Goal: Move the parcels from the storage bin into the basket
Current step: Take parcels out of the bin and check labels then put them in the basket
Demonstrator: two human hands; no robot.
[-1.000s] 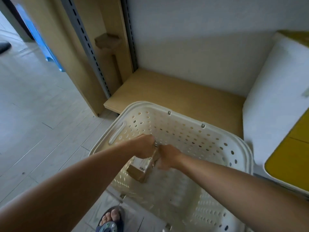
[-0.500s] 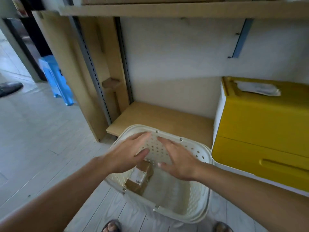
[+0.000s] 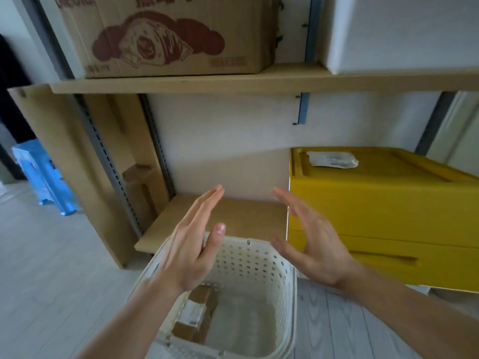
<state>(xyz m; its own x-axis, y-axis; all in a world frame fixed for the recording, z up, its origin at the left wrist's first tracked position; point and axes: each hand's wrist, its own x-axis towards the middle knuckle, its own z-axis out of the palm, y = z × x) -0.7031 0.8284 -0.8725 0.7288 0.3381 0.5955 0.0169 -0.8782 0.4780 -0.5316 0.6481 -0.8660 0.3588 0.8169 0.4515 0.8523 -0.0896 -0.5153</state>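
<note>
Nearest, low in view: cream perforated basket [image 3: 261, 265] standing on the pale plank floor [image 3: 51, 255], in front of the lowest shelf board [image 3: 243, 216]. One parcel [image 3: 198, 313] lies inside it, on the bottom against the left wall: a small brown cardboard box with a white label across its top, long axis running front to back. The bottom beside the parcel shows bare plastic.

Above the basket, both hands raised and apart, palms turned toward each other. Left hand [image 3: 193, 248]: fingers straight and together, thumb spread, holding nothing; its wrist partly hides the basket's left rim. Right hand [image 3: 309, 242]: fingers extended and loosely spread, slightly blurred, holding nothing, partly overlapping the front of the yellow bin.

Right of the basket: yellow storage bin [image 3: 383, 211], drawer type, with a long handle recess on the lower front. It sits on the shelf board, close beside the basket; whether they touch cannot be told. A crumpled white packet [image 3: 333, 159] lies on its lid. The bin's inside is not visible.

Left, farther off: blue plastic stool [image 3: 44, 177] on the floor past the wooden side panel [image 3: 64, 164].

Farthest, on the upper shelf [image 3: 259, 81]: printed cardboard carton [image 3: 168, 35] and, right of it, a white box [image 3: 401, 32].
</note>
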